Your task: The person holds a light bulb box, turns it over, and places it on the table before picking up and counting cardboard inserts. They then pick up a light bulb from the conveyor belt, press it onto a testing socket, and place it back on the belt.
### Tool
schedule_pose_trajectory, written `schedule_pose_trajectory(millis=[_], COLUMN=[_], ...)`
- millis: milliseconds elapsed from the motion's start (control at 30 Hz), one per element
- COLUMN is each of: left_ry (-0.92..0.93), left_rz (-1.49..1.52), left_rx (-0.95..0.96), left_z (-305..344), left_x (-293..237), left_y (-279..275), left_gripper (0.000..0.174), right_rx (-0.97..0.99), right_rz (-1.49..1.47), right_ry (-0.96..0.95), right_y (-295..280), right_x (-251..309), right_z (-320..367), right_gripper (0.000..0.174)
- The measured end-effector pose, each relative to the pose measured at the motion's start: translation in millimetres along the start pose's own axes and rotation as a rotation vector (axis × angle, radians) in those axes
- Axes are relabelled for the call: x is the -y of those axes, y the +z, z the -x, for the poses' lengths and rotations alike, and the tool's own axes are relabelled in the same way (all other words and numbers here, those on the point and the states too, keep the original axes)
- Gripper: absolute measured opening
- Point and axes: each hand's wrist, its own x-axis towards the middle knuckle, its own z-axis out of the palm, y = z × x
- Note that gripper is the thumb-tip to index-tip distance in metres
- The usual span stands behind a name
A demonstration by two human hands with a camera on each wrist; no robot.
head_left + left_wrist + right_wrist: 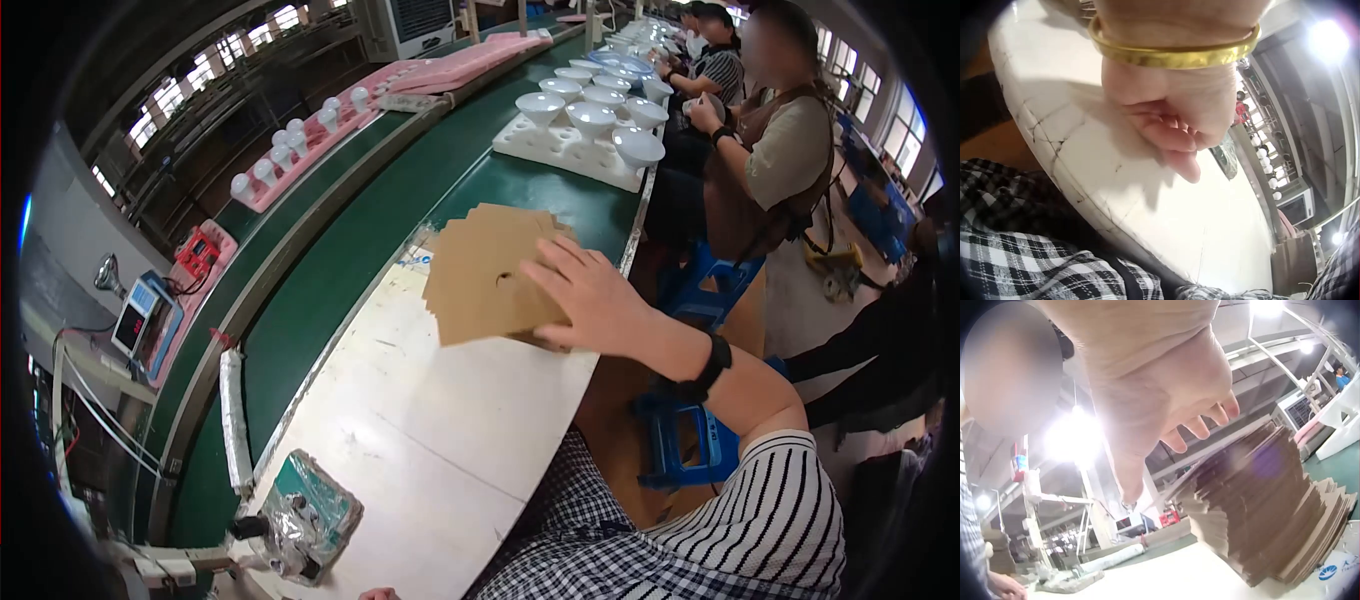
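A tall stack of brown flat cardboard pieces stands at the far part of the white worktop, its layers slightly fanned out. Over the right edge of the stack reaches my right hand, fingers spread and holding nothing. In the right wrist view the palm and fingers hang close above the cardboard stack. My left hand, wearing a gold bangle, is at the near part of the worktop, its fingers loosely curled around nothing. Only its tip shows at the bottom of the head view.
A plastic-wrapped green device sits at the worktop's near left. Beyond the worktop runs a green conveyor belt carrying a foam tray of white lamp bulbs. A scale stands across the belt. Other people sit along the right; blue stools stand nearby.
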Motion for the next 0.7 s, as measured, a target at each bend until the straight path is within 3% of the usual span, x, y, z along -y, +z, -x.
schedule_pose_trajectory(millis=[133,200,433,567,700], left_ry=[0.107,0.136,0.317,0.367,0.343], left_rz=[0.080,0.095,0.171,0.170,0.208], left_rx=[0.094,0.130,0.226,0.236,0.245], left_z=[3.6,0.2,2.5,7.6,12.2], left_x=[8.4,23.7,33.1,29.7,26.0], left_y=[-5.7,-11.8,-19.4,-22.5,-23.0], left_gripper=[0.018,0.019,0.019,0.019,0.019], right_rx=[-0.013,0.166,0.271,0.273,0.206], right_rz=[0.073,0.006,-0.135,-0.118,0.092], right_ry=[-0.028,0.014,0.035,0.000,0.092], right_y=[2.7,-8.4,-26.8,-25.1,-24.2], right_x=[-6.1,-4.8,-4.0,-0.7,14.6], right_z=[-4.6,-11.7,-26.7,-30.5,-35.3], right_gripper=[0.064,0.061,0.059,0.053,0.036])
